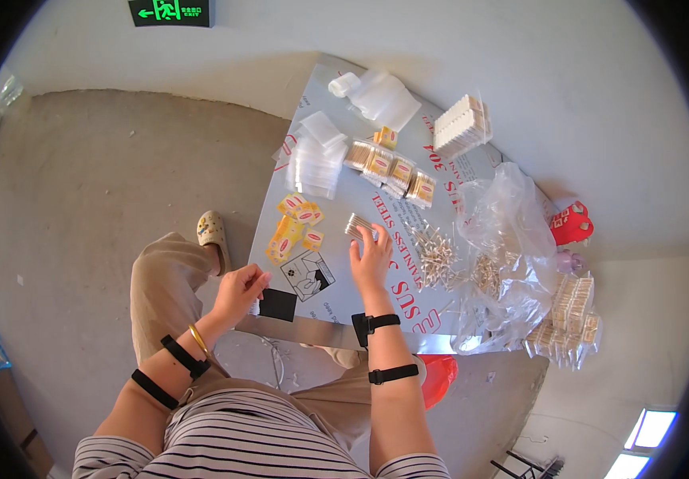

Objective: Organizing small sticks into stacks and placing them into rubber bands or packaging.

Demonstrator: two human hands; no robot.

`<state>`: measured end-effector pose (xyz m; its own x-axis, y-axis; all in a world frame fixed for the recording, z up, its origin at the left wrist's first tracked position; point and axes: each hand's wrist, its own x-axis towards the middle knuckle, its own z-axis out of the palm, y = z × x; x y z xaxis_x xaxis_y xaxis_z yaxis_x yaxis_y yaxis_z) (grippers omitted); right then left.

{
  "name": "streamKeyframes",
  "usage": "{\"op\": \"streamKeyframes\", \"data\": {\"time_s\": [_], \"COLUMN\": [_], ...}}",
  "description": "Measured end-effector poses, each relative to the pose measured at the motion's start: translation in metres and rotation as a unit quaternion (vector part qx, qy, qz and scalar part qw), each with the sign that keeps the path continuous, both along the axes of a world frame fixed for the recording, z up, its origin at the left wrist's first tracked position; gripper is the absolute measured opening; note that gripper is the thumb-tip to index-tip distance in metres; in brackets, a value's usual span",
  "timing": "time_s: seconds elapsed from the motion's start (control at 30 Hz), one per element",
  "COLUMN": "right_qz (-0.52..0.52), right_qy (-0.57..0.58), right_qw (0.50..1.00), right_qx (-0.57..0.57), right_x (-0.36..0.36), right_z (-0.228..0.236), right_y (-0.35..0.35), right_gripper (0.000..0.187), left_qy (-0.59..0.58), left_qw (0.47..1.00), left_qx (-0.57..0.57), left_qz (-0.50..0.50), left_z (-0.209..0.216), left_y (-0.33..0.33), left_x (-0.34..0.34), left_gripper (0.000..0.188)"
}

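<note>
My right hand rests on the metal-topped table with its thumb and fingers closed around a small bundle of cotton swabs. Over the table's near left edge, my left hand has curled fingers. A bit of white shows under it, too small to name. Between and beyond the hands lie several yellow printed cards. Loose cotton swabs are heaped to the right of my right hand. Farther back sits a row of swab packs with yellow labels, beside a fan of clear plastic sleeves.
A large clear bag of swabs covers the table's right side. Stacked swab packs stand at the back right and the near right corner. More clear sleeves lie at the far end. A red bag hangs below the near edge.
</note>
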<state>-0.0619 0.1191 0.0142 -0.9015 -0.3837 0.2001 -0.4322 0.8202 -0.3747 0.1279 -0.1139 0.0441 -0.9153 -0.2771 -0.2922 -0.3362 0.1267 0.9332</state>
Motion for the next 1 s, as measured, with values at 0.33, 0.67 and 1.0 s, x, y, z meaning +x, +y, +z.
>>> {"op": "streamKeyframes", "data": {"time_s": [0.33,0.67,1.0], "right_qz": [0.003,0.001,-0.017], "right_qy": [0.017,0.043,0.035], "right_qw": [1.0,0.999,0.999], "right_qx": [0.018,0.031,0.009], "right_x": [-0.007,-0.018,-0.028], "right_z": [-0.001,-0.006,-0.004], "right_y": [0.0,0.0,0.005], "right_gripper": [0.031,0.03,0.036], "left_qy": [0.004,-0.003,-0.019], "left_qw": [1.0,1.0,1.0], "left_qx": [0.0,0.003,-0.002], "left_qz": [-0.006,-0.002,-0.017], "left_z": [-0.005,-0.008,-0.001], "left_y": [-0.001,0.0,0.008], "left_x": [0.001,0.002,-0.004], "left_gripper": [0.032,0.032,0.03]}}
